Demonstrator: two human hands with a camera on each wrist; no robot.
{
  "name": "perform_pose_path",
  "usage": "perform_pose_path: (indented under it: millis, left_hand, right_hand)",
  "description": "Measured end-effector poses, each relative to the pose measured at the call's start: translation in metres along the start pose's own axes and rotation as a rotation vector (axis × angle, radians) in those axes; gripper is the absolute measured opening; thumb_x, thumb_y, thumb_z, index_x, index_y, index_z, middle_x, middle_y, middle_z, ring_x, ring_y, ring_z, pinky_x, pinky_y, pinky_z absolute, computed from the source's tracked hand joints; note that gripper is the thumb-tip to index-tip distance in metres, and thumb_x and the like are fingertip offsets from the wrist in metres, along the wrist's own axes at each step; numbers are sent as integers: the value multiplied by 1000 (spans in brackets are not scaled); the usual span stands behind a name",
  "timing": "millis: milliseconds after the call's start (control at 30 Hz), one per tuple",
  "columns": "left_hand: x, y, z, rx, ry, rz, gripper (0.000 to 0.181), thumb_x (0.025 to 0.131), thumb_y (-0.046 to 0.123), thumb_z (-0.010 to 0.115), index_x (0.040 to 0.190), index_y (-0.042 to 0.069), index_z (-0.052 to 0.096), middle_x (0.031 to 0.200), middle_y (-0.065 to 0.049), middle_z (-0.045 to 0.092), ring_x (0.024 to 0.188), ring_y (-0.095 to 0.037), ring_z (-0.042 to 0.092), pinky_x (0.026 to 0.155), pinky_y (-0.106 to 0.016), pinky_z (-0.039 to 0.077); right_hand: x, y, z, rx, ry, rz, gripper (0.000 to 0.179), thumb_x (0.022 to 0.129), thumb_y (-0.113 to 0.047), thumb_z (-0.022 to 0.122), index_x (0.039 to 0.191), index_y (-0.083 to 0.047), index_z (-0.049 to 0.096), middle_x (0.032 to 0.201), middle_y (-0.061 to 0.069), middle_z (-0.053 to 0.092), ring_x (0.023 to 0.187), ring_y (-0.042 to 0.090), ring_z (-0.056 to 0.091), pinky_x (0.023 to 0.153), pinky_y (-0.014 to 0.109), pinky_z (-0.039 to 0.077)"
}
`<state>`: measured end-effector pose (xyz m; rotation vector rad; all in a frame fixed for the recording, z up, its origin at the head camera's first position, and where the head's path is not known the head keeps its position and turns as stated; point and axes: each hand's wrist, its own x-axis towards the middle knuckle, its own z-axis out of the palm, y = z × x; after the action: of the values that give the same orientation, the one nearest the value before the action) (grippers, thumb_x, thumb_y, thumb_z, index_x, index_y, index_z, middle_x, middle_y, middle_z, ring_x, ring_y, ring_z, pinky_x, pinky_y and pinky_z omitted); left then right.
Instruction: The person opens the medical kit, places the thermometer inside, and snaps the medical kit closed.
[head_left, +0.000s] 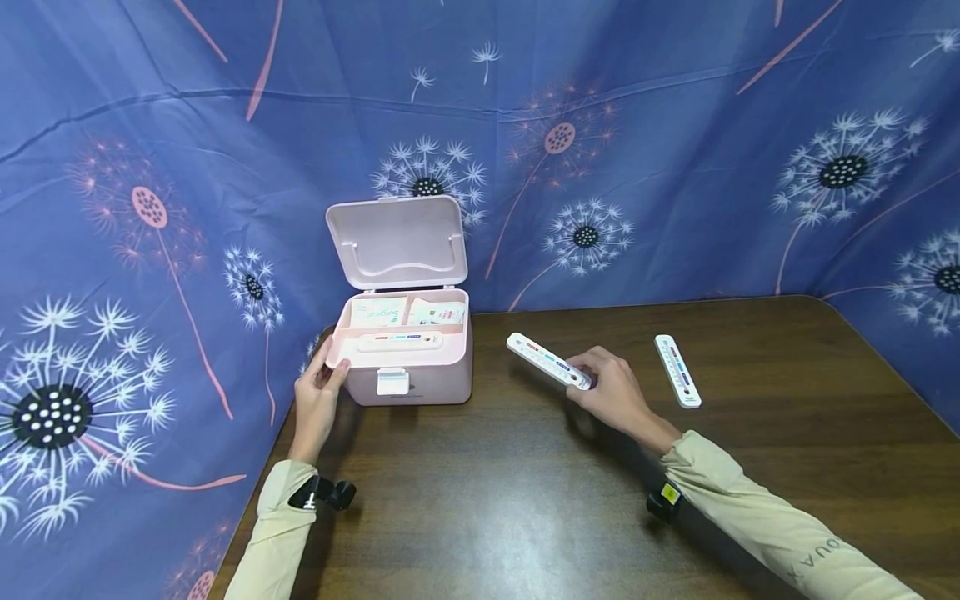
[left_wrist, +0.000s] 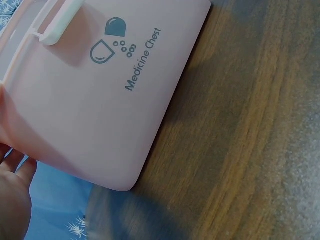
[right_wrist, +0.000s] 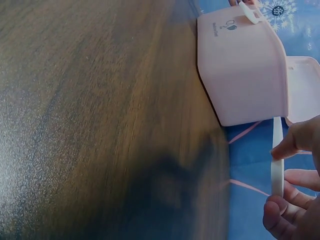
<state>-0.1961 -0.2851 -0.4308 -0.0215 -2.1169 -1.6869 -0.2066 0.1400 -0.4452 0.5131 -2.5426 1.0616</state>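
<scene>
A pink medicine chest (head_left: 438, 385) stands at the back left with its lid (head_left: 399, 243) raised. My left hand (head_left: 317, 402) grips its front left corner, thumb at the rim and fingers along the side wall. Inside the front compartment lies a white thermometer (head_left: 400, 342). To the right of the chest, my right hand (head_left: 617, 390) pinches a second white thermometer (head_left: 542, 358) by its near end, the far end pointing up toward the left. In the right wrist view this thermometer (right_wrist: 277, 170) shows edge-on between thumb and fingers. A third thermometer (head_left: 677, 372) lies on the table right of that hand.
Behind a divider, the chest holds a "Surgical" packet (head_left: 377, 312) and another white packet (head_left: 437, 312). A white latch (head_left: 393, 382) hangs at the chest's front. Blue dandelion-print cloth (head_left: 675, 167) rises behind and beside the brown wooden table (head_left: 480, 500).
</scene>
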Motion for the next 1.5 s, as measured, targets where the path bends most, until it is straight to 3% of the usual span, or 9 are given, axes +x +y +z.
perform_pose_path:
  millis: [200,433,667,867,1200,1500]
  left_hand:
    - [0,0,0,5,-3,0,55,91,7,61,140,-5,40,146,-17,37,135,-27,32,106,-20,31]
    - [0,0,0,22,1,-6,54,91,7,61,140,-4,40,146,-17,38,136,-24,31,110,-29,28]
    - [0,0,0,10,-2,-10,54,91,6,61,140,-4,40,146,-17,38,135,-25,32,107,-21,31]
    - [0,2,1,30,-1,-19,55,91,6,60,141,-4,39,146,-16,37,135,-24,32,107,-24,31]
    - [9,-26,-3,3,18,-11,55,91,11,63,142,6,43,147,-7,39,135,-18,34,104,-16,32]
    - [9,-27,-3,4,18,-10,55,91,12,63,141,5,43,147,-8,39,135,-18,33,103,-14,32]
  right_hand:
    - [1,-2,2,16,3,-14,31,65,-8,77,96,-5,73,86,5,61,68,15,55,58,27,45]
    - [3,-5,3,31,-1,-42,31,64,-6,77,95,-5,72,84,4,61,67,14,55,58,26,46]
    - [5,-8,4,52,-12,-54,31,64,-5,76,96,-5,72,86,4,61,66,15,54,57,26,46]
    - [7,-12,4,60,-22,-64,31,65,-6,76,96,-5,72,86,3,61,66,15,54,57,26,45]
    - [12,-20,5,89,-41,-107,31,65,-4,75,96,-3,72,85,3,61,66,16,53,56,26,43]
    - [12,-23,5,95,-67,-109,32,67,-5,74,99,-4,72,88,3,61,69,15,53,58,26,44]
